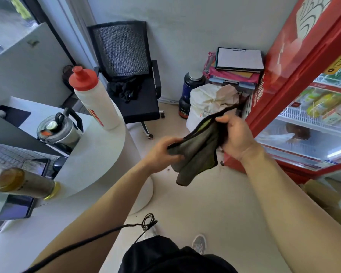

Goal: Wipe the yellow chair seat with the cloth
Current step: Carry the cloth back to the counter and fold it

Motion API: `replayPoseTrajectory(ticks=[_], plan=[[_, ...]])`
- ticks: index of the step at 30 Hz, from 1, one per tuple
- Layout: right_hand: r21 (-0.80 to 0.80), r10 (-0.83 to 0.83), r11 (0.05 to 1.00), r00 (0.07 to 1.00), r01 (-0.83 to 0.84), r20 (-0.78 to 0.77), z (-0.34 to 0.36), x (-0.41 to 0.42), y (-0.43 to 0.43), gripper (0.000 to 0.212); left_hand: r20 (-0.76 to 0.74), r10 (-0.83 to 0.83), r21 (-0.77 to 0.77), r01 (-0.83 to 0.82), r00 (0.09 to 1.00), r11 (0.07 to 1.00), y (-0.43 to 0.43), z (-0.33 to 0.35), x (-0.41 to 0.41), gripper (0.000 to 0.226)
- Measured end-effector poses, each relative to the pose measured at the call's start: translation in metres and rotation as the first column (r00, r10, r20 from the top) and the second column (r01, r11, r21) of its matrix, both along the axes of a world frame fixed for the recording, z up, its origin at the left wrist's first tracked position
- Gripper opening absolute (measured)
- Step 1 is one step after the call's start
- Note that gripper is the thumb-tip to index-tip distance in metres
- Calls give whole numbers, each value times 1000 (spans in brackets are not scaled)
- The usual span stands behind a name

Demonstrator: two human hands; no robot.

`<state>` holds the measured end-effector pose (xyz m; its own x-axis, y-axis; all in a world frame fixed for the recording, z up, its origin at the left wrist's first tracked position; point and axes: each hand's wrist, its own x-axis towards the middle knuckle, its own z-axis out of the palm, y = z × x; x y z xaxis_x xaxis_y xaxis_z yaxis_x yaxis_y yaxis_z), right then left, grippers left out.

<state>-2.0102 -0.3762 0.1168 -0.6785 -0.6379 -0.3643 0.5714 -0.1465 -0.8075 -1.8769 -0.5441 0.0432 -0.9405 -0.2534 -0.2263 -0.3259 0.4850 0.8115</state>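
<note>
Holding cloth [197, 148] between white counter [98, 154], red fridge [283, 62].

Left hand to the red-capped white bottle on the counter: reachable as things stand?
Probably not yet: the left hand grips the cloth along with the right hand. The bottle itself stands unblocked on the counter edge.
</note>
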Motion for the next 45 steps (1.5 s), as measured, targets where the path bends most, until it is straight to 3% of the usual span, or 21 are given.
replayPoseTrajectory(ticks=[2, 4, 8, 12, 14, 16, 19, 22, 25, 28, 29, 31, 33, 35, 37, 38, 40, 42, 43, 45], plan=[[-13, -87, 996, 993, 89, 78, 14, -4, -8, 23, 39, -20, -63, 23, 999, 998, 0, -15, 0, 41], [-15, -143, 989, 984, 145, 108, 18, -8, -14, 21, 28, 23, -132, -19, 999, 991, -3, -27, 3, 47], [-71, -228, 969, 965, 238, 125, 13, -23, -16, 10, 7, -16, -404, 18, 1000, 915, -15, -37, 16, 41], [67, -290, 956, 956, 286, 55, -3, -43, -3, 10, -78, 76, -438, -103, 994, 893, -35, -19, 23, 22], [287, -356, 888, 932, 360, -68, -17, -54, 8, 7, -110, 190, -301, -215, 976, 929, -38, -1, 22, 15], [498, -356, 742, 893, 449, -274, -35, -60, 19, 16, -92, 349, -65, -355, 933, 932, -33, 13, 18, 11], [608, -215, 672, 897, 423, -386, -58, -50, 24, 18, 34, 528, 310, -511, 848, 801, -22, 18, 7, 17], [645, 1, 701, 903, 305, -429, -67, -16, 13, 29, 184, 591, 429, -605, 785, 671, 0, 21, -5, 37], [549, 179, 833, 908, 65, -379, -59, 33, -7, 22, 197, 553, 566, -555, 810, 610, 30, 35, -13, 30], [406, 226, 912, 890, -51, -396, -51, 53, -11, 19, 207, 511, 728, -481, 834, 489, 30, 53, -6, 23], [360, 229, 930, 876, -69, -425, -48, 54, -10, 16, 183, 462, 754, -425, 868, 501, 24, 57, -1, 27], [325, 251, 941, 840, -96, -481, -44, 54, -9, 11, 86, 354, 670, -317, 931, 672, 12, 60, 13, 31], [283, 277, 946, 853, -160, -442, -40, 53, -12, 17, -65, 348, 367, -302, 935, 880, 1, 54, 26, 33], [218, 316, 943, 883, -251, -348, -35, 51, -17, 35, -143, 375, 97, -364, 916, 926, -10, 44, 38, 54], [151, 332, 942, 904, -300, -271, -29, 45, -22, 40, -37, 306, 132, -299, 951, 945, -20, 45, 50, 79], [117, 330, 943, 912, -311, -243, -27, 42, -24, 37, 17, 242, 198, -240, 970, 950, -24, 45, 56, 80], [86, 328, 945, 920, -317, -215, -20, 36, -27, 30, -35, 177, 230, -165, 983, 959, -24, 51, 64, 48], [102, 343, 939, 905, -327, -254, -8, 31, -26, 33, -202, 238, 93, -223, 950, 970, -21, 69, 68, 17], [114, 359, 933, 889, -340, -285, -1, 29, -25, 39, -287, 258, 19, -263, 923, 965, -20, 81, 70, 13], [66, 369, 928, 883, -366, -292, 18, 27, -23, 48, -406, 243, 33, -252, 881, 967, -19, 109, 71, 7]])
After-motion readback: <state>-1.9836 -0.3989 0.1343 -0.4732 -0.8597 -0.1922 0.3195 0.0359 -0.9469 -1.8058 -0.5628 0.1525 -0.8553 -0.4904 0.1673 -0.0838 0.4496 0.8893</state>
